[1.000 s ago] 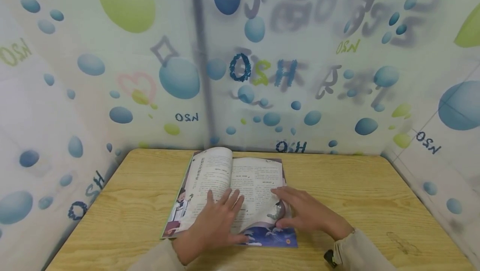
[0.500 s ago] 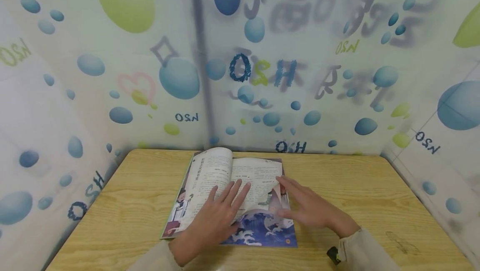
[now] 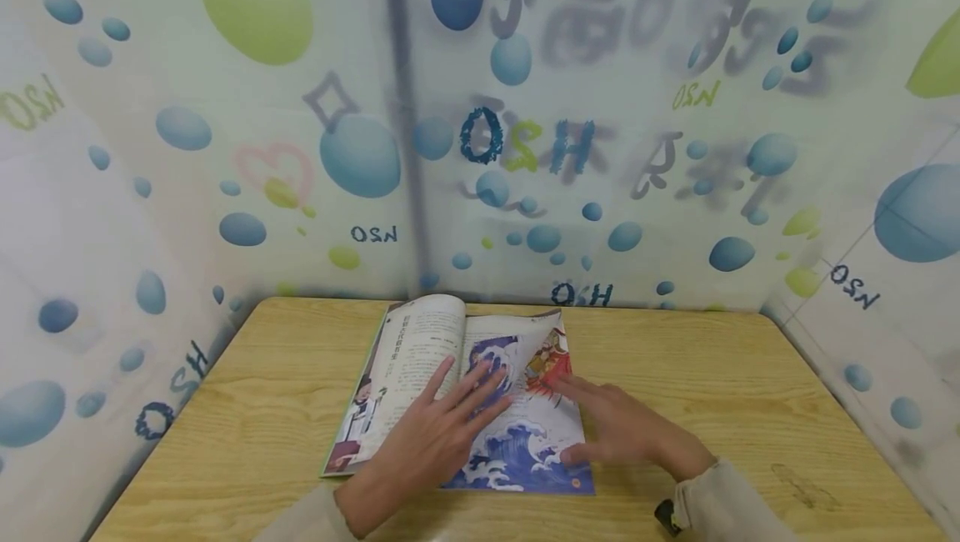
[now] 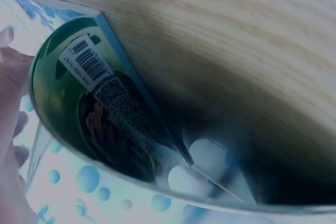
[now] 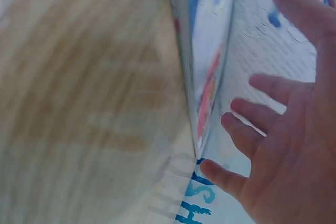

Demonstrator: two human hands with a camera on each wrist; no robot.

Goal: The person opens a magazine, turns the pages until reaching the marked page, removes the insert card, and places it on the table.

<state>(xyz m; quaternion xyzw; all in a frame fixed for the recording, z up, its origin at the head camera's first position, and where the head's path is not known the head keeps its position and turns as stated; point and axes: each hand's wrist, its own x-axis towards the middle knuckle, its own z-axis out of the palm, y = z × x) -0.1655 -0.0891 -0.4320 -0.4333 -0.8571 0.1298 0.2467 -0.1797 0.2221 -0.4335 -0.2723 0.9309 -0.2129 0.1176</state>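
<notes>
Bubble-printed sheeting [image 3: 637, 125] surrounds the wood-grain counter [image 3: 712, 375], where a magazine [image 3: 423, 342] lies spread near the middle. It should be light and floppy, its thin, smooth paper easily creased; a page's free right edge looks the best place to pinch. The left pages bulge, columned with text; red figures and blue waves colour the right, where a leaf [image 3: 501, 348] bends leftward. The left hand [image 3: 423, 434] has straight, spread fingers over it; the right hand [image 3: 630, 429], beside the right edge, is spread, gripping nothing.
</notes>
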